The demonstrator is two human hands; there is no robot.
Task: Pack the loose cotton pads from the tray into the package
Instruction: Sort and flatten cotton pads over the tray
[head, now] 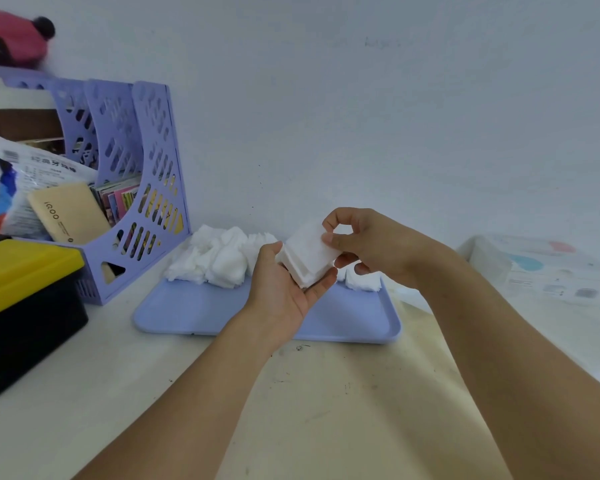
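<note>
A lilac tray (201,317) lies on the table with a heap of loose white cotton pads (219,258) along its far edge. Above the tray I hold a squared stack of cotton pads (307,256) between both hands. My left hand (284,296) cups the stack from below, palm up. My right hand (364,244) pinches its top right corner with thumb and fingers. A few more pads (362,282) lie under my right hand. The clear printed package (537,265) rests on the table at the right, apart from both hands.
A lilac slotted file rack (146,161) full of papers and a cream box stands at the back left. A black bin with a yellow lid (25,299) sits at the left edge. A white wall runs close behind the tray.
</note>
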